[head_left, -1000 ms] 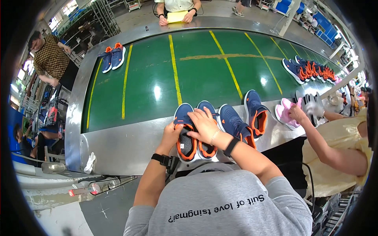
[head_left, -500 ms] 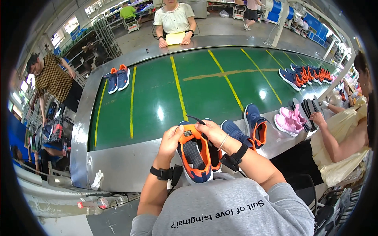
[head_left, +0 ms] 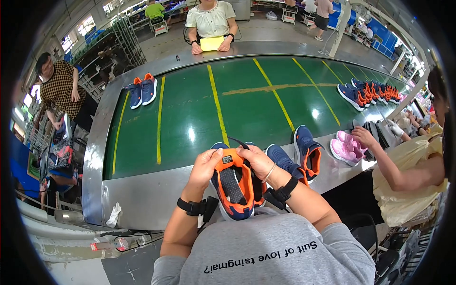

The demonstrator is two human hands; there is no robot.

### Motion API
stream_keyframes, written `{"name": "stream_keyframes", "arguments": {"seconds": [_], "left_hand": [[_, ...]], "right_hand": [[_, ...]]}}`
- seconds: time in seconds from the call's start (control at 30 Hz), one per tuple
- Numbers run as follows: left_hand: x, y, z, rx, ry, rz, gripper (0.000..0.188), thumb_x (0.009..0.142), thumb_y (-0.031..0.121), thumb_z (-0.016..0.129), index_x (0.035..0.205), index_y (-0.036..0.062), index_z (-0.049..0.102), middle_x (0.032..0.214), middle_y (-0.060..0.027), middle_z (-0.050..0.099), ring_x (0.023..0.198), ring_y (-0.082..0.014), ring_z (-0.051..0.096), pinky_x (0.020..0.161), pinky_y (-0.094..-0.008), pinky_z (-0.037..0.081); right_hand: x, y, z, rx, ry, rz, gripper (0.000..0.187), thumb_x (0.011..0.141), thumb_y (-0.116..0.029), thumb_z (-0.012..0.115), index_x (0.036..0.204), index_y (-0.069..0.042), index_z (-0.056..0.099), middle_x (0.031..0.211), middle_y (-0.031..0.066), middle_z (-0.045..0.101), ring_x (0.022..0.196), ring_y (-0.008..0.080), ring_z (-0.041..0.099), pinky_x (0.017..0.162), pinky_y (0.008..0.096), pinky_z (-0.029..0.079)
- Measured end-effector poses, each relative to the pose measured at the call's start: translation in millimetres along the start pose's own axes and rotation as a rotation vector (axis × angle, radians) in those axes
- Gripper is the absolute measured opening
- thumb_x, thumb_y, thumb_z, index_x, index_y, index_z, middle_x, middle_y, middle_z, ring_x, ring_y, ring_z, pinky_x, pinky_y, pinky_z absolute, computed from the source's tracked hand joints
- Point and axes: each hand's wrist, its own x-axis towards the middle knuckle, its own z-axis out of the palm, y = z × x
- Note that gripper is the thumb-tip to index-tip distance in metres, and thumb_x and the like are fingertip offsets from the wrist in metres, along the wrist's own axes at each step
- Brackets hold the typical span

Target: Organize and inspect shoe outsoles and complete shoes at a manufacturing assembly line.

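Note:
A navy sneaker with orange lining (head_left: 246, 184) sits in front of me at the bench edge, its opening toward me and a dark speckled insole inside. My left hand (head_left: 206, 167) is closed on the left edge of its orange tongue (head_left: 229, 156). Pinching the tongue's other side is my right hand (head_left: 257, 162), with a dark strap (head_left: 237, 142) sticking up beside its fingertips. A second sneaker (head_left: 259, 190) lies close on the right, mostly hidden by the first shoe and my right hand. Another navy pair stands further right, a slip of a shoe (head_left: 284, 160) beside an upright one (head_left: 308, 147).
A green conveyor belt (head_left: 185, 118) with yellow lines runs beyond the metal bench edge (head_left: 142, 194). Navy sneakers (head_left: 142, 91) stand far left, a row of them (head_left: 365, 90) far right. Pink shoes (head_left: 346, 148) lie near a co-worker's hand (head_left: 365, 137). White gloves (head_left: 114, 214) rest at left.
My hands keep their hold on the tongue and have barely shifted. The co-worker at right has moved a hand toward the pink shoes; the person at left has straightened up.

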Motion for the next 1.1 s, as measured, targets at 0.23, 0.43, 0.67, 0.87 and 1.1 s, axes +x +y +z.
{"name": "stream_keyframes", "arguments": {"seconds": [0.23, 0.43, 0.67, 0.87, 1.1], "left_hand": [[0.5, -6.5, -1.6, 0.011, 0.009, -0.004, 0.027, 0.091, 0.023, 0.048, 0.091, -0.0019, 0.058, 0.082, -0.0024, 0.06, 0.073, -0.0062, 0.053, 0.068, -0.0212, 0.043], [1.2, -11.9, -2.3, -0.006, 0.003, -0.005, 0.026, 0.091, 0.023, 0.049, 0.09, -0.0015, 0.058, 0.081, -0.0023, 0.06, 0.072, -0.0062, 0.053, 0.066, -0.021, 0.043], [-2.3, -10.3, 0.6, 0.01, -0.027, -0.015, 0.028, 0.091, 0.024, 0.048, 0.091, -0.0017, 0.058, 0.082, -0.0024, 0.06, 0.074, -0.0061, 0.053, 0.068, -0.0209, 0.043], [-7.3, -8.3, 9.7, -0.021, -0.074, -0.052, 0.028, 0.091, 0.023, 0.047, 0.092, -0.0019, 0.059, 0.085, -0.0028, 0.06, 0.076, -0.0064, 0.053, 0.07, -0.0208, 0.042], [-8.3, -13.1, 13.3, -0.003, -0.113, -0.076, 0.028, 0.091, 0.023, 0.046, 0.093, -0.002, 0.059, 0.085, -0.0027, 0.061, 0.076, -0.0066, 0.054, 0.071, -0.0206, 0.043]], "right_hand": [[2.1, 5.6, -3.9, -0.027, 0.003, 0.01, 0.019, 0.086, -0.019, 0.049, 0.091, -0.002, 0.056, 0.082, 0.0023, 0.06, 0.073, 0.0085, 0.054, 0.068, 0.0224, 0.044], [1.2, 8.0, -4.7, 0.007, 0.0, 0.017, 0.016, 0.086, -0.019, 0.05, 0.086, -0.004, 0.056, 0.079, 0.001, 0.059, 0.07, 0.0076, 0.053, 0.066, 0.0223, 0.043], [-5.7, 10.6, -6.4, 0.058, 0.0, 0.008, 0.012, 0.085, -0.017, 0.052, 0.083, -0.007, 0.057, 0.078, -0.0012, 0.057, 0.071, 0.0071, 0.053, 0.068, 0.0217, 0.043], [-11.4, 19.3, -9.1, 0.108, 0.05, 0.032, 0.014, 0.085, -0.018, 0.051, 0.086, -0.005, 0.056, 0.08, 0.0017, 0.059, 0.072, 0.0087, 0.055, 0.066, 0.0227, 0.044], [-15.6, 26.1, -12.9, 0.15, 0.072, 0.056, 0.014, 0.085, -0.017, 0.048, 0.086, -0.004, 0.055, 0.08, 0.0032, 0.059, 0.071, 0.0098, 0.056, 0.066, 0.0233, 0.045]]}}
